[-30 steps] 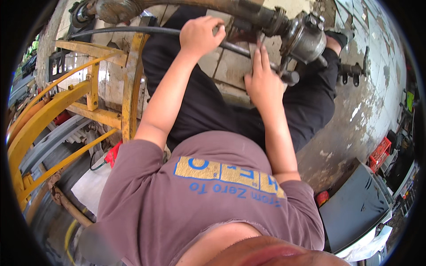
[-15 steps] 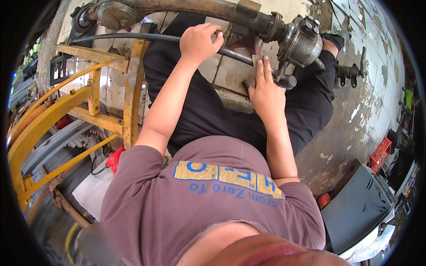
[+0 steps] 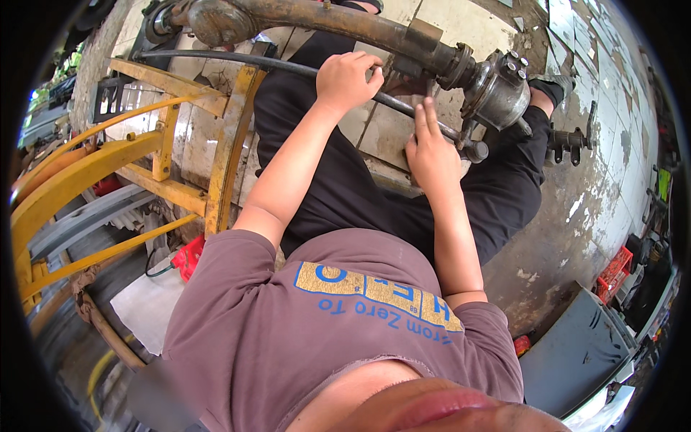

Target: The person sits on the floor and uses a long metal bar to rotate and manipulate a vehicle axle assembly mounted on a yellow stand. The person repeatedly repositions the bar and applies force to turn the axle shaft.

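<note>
You are seated on a pale tiled floor (image 3: 403,137), looking down past your mauve printed T-shirt (image 3: 288,338) and black trousers (image 3: 338,187), legs spread either side of the work; a long rusty brown steel axle tube (image 3: 338,20) crosses the top of the view from left to right, ending in a grey cast-metal hub housing with bolt heads (image 3: 500,90) just above your right knee; below it, running nearly parallel, lies a thin dark steel rod (image 3: 237,63).

Your left hand (image 3: 345,79) is curled shut around that thin rod, fingers wrapped over the top, near the axle tube's square bracket (image 3: 423,34); your right hand (image 3: 432,155) lies just to the right, fingers straight and pressed together, pointing up toward the rod and the axle; whether its fingertips grip anything or only rest against the rod is hard to tell from here, as they overlap the metal.

A yellow-painted steel frame (image 3: 223,144) stands to your left, one upright touching the rod's line; a small dark metal fitting (image 3: 572,137) lies on the stained concrete beyond your right leg; a red plastic crate (image 3: 613,273) sits well apart at the right edge.
</note>
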### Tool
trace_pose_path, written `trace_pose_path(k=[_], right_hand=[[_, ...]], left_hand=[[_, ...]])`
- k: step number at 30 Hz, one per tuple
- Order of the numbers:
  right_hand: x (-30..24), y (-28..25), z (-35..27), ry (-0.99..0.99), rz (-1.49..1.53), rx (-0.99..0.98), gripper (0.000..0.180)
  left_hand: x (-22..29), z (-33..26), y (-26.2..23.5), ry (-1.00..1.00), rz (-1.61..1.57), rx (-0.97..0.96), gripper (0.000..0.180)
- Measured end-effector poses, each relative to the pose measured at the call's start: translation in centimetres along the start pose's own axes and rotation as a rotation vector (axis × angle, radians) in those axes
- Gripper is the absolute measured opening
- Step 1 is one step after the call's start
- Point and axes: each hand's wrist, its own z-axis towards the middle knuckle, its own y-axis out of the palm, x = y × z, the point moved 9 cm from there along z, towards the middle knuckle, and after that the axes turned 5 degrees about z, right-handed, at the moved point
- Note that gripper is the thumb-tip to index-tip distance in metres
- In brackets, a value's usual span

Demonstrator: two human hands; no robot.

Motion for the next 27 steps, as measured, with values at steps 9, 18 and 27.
trace_pose_path(k=[9, 18, 27], right_hand=[[-1.0, 0.1, -0.9, -0.193, 0.131, 0.105, 0.074], [-1.6, -0.2, -2.0, -0.139, 0.039, 0.116, 0.074], [-0.8, 2.3, -3.5, -0.167, 0.038, 0.038, 0.075]], left_hand=[[-0.1, 0.4, 0.3, -0.075, -0.039, -0.169, 0.021], [-0.7, 0.0, 0.9, -0.053, -0.012, -0.206, 0.026], [-0.1, -0.3, 1.1, -0.047, 0.002, -0.234, 0.026]])
